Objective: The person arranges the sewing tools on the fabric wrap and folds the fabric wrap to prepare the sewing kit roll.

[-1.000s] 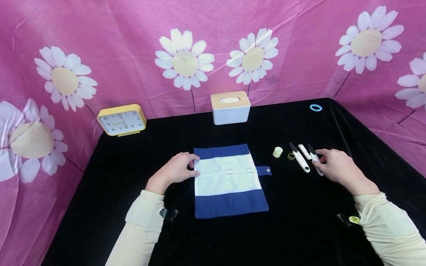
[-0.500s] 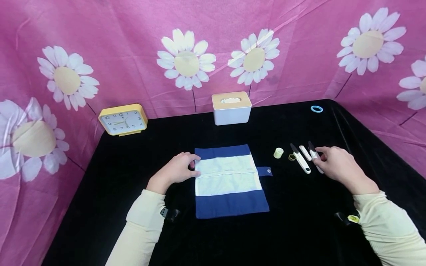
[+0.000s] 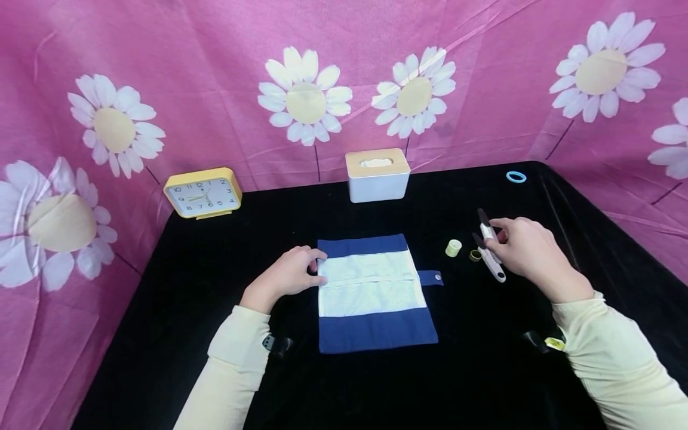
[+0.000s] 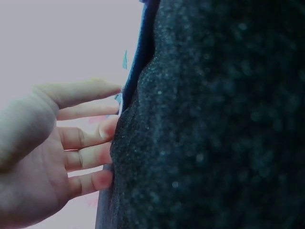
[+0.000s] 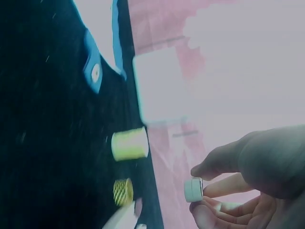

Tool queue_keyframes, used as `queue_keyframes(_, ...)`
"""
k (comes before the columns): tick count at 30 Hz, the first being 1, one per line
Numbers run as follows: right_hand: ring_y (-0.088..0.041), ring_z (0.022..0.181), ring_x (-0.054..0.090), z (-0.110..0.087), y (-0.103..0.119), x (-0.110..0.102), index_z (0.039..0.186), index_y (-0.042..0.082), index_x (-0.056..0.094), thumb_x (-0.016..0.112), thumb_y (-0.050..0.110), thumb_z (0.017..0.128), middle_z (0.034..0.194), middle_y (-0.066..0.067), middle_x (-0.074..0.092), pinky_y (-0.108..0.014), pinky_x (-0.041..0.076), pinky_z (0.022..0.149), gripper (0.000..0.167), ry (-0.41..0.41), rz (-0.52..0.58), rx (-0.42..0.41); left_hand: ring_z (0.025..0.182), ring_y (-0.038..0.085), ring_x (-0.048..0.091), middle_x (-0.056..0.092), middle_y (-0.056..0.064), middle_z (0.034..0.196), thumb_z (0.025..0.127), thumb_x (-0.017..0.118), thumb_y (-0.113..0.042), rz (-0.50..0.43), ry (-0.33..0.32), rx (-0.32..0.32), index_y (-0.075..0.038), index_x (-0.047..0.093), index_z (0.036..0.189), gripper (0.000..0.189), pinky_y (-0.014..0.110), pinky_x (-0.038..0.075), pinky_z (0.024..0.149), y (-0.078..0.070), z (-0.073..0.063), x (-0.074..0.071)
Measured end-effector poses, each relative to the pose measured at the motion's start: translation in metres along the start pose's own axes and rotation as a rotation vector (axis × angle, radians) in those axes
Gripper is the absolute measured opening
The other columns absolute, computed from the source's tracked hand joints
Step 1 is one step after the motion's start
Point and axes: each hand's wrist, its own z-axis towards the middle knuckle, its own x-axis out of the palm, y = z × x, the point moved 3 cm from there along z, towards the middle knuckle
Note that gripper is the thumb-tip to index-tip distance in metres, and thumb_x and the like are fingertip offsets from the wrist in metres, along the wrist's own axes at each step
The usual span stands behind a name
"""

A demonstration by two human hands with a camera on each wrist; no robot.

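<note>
A blue cloth roll pouch (image 3: 376,329) lies flat and unfolded, with white panels inside and a snap strap (image 3: 432,278) on its right. My left hand (image 3: 287,272) rests at its left edge, thumb and index fingertip apart; the left wrist view shows the fingers nearly straight there. My right hand (image 3: 529,248) pinches a slim white-handled tool with a dark pointed tip (image 3: 484,218). Its white end (image 5: 193,190) shows between thumb and fingers in the right wrist view. Below it lies a similar white-handled tool (image 3: 497,272) with a hole in its handle, partly covered in the head view.
A pale yellow thread spool (image 3: 453,248) and a gold thimble ring (image 3: 475,255) sit between pouch and right hand. Along the back are a yellow clock (image 3: 203,194), a tissue box (image 3: 378,179) and a blue ring (image 3: 516,177). A flowered pink cloth hangs behind the black tabletop.
My right hand has moved left and away from me with the pinched tool, now over the other tool. The small white stick between them is out of sight. My left hand stays put.
</note>
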Motion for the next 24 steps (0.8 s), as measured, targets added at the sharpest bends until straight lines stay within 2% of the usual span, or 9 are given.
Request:
queue_keyframes(7,-0.036,0.083,0.066,0.01,0.03,0.004,0.12,-0.006,0.065,0.064,0.017,0.085,0.083,-0.011,0.076,-0.057,0.049,0.072,0.042,0.041,0.034,-0.021,0.089,0.019,0.052,0.061,0.004,0.094,0.089,0.077,-0.022,-0.003,0.001,-0.006,-0.002,0.063,0.13,0.048,0.033,0.045,0.079,0.0,0.0,-0.001)
queue_keyframes(15,-0.033,0.08,0.064,0.019,0.061,0.014,0.118,-0.006,0.066,0.067,0.017,0.087,0.083,-0.013,0.074,-0.054,0.049,0.073,0.038,0.071,0.074,-0.018,0.088,0.019,0.051,0.061,0.004,0.094,0.089,0.078,-0.022,-0.002,0.006,-0.006,-0.002,0.063,0.131,0.048,0.033,0.044,0.078,-0.001,0.0,-0.002)
queue_keyframes(19,-0.03,0.078,0.063,0.024,0.074,0.022,0.116,-0.004,0.068,0.067,0.017,0.088,0.081,-0.01,0.073,-0.052,0.049,0.072,0.035,0.082,0.088,-0.029,0.088,0.019,0.051,0.06,0.004,0.094,0.089,0.078,-0.022,-0.007,0.007,-0.013,-0.002,0.063,0.131,0.049,0.033,0.044,0.078,0.0,0.0,-0.001)
queue_keyframes(24,-0.031,0.083,0.065,0.027,0.086,0.035,0.119,-0.005,0.067,0.067,0.017,0.089,0.083,-0.01,0.073,-0.052,0.05,0.077,0.038,0.107,0.1,-0.042,0.089,0.019,0.051,0.06,0.004,0.094,0.089,0.078,-0.022,-0.012,0.006,-0.019,-0.003,0.063,0.131,0.049,0.033,0.044,0.078,0.001,0.001,0.0)
